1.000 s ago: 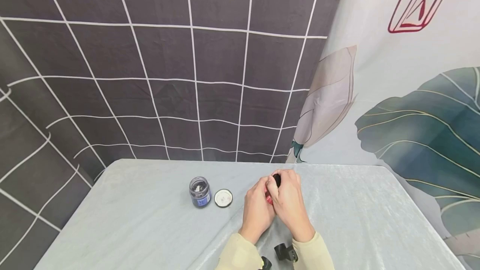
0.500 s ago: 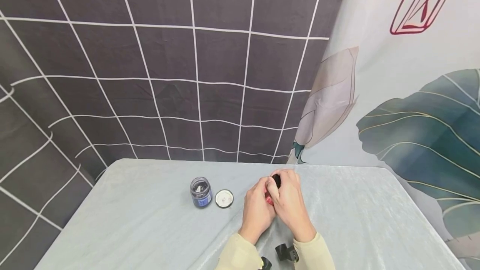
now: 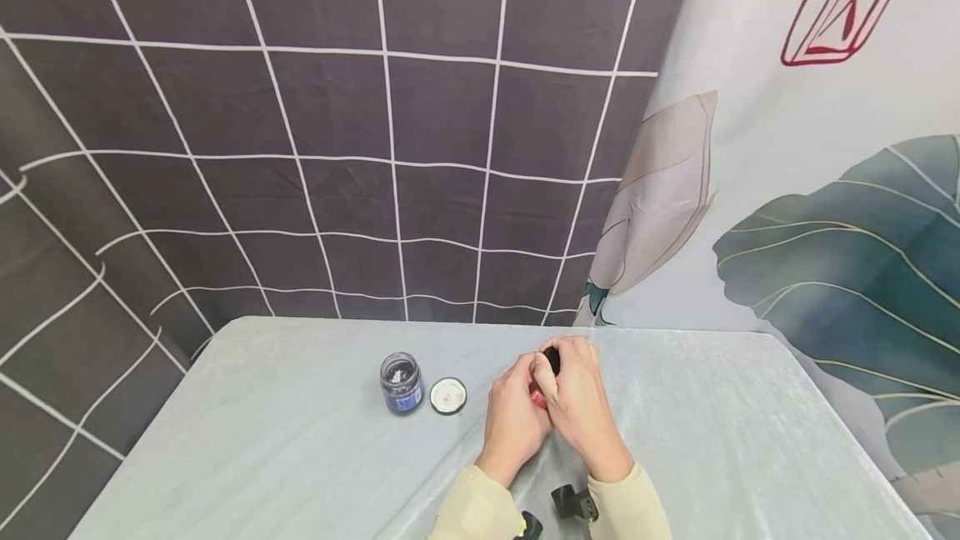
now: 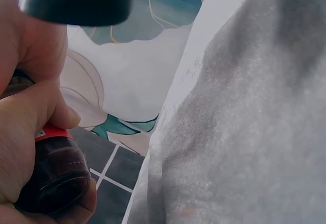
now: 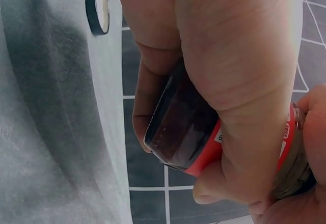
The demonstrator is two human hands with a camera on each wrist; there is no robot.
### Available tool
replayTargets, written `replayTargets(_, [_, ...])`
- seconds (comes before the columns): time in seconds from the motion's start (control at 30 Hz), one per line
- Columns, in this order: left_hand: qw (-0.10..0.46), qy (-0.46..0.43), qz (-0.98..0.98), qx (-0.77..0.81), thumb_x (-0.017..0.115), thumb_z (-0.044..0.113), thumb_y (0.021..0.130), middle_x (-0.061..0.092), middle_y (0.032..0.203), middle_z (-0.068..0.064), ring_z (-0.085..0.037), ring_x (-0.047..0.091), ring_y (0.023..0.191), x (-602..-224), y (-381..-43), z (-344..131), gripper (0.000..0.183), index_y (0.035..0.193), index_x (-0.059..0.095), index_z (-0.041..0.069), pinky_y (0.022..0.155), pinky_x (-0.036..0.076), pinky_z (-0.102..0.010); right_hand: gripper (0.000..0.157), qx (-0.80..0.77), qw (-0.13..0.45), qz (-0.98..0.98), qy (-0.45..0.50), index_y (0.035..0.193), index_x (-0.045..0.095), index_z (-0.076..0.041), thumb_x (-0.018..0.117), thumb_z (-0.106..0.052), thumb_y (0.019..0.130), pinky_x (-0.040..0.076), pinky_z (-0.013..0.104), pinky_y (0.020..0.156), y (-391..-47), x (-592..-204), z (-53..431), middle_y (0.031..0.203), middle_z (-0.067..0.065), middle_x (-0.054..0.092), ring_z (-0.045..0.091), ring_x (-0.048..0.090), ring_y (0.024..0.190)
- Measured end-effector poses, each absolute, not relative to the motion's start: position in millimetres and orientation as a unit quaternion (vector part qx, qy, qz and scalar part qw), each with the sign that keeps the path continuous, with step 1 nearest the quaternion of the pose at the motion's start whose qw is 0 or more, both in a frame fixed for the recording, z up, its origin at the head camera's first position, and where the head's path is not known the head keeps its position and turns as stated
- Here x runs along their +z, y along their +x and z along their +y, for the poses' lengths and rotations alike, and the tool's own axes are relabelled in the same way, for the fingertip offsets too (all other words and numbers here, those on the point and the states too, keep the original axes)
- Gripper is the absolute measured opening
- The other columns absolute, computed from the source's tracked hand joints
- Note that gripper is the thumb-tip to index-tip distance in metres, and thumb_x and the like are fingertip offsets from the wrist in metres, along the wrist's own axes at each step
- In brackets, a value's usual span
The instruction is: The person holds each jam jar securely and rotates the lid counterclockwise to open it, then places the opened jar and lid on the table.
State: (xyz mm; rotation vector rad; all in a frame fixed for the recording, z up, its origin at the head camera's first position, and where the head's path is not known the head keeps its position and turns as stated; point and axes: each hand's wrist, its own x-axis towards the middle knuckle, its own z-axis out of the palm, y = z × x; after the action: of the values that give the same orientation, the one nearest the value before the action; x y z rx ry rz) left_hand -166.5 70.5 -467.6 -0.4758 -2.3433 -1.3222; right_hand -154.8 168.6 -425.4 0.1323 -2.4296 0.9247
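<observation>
My left hand (image 3: pixel 517 419) grips the body of a small glass jar with a red label (image 3: pixel 537 395) and dark contents. In the right wrist view, the clear base of that jar (image 5: pixel 178 127) points down toward the table, its other end tilted up. My right hand (image 3: pixel 581 407) holds the upper end, where a black part, seemingly the lid (image 3: pixel 552 359), shows between the hands. Fingers hide much of the jar. To the left stands an uncapped jar with a blue label (image 3: pixel 401 386), and beside it a round lid (image 3: pixel 447 397) lies with its white inside up.
A pale grey cloth covers the table (image 3: pixel 300 457). Behind it hangs a dark curtain with a white grid (image 3: pixel 337 107), and a leaf-patterned curtain (image 3: pixel 825 257) hangs at the right. A black wrist camera (image 3: pixel 573 502) sits by the right sleeve.
Both hands keep their hold on the red-labelled jar with almost no visible movement. The uncapped jar and loose lid stay in place; the head view shifts very slightly.
</observation>
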Motion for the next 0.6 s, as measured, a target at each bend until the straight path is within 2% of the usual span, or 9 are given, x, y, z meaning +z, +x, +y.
replayTargets(0.6, [0.205, -0.168, -0.841, -0.472, 0.076, 0.004, 0.072, 0.073, 0.095, -0.003, -0.023, 0.071, 0.087, -467.6, -166.6, 70.6, 0.043, 0.113, 0.068, 0.013, 0.076, 0.057, -0.036, 0.012, 0.335, 0.267, -0.902, 0.060, 0.097, 0.063, -0.002, 0.061, -0.013, 0.093, 0.043, 0.044, 0.079, -154.2, -424.6, 169.6, 0.098, 0.014, 0.056, 0.032, 0.048, 0.095])
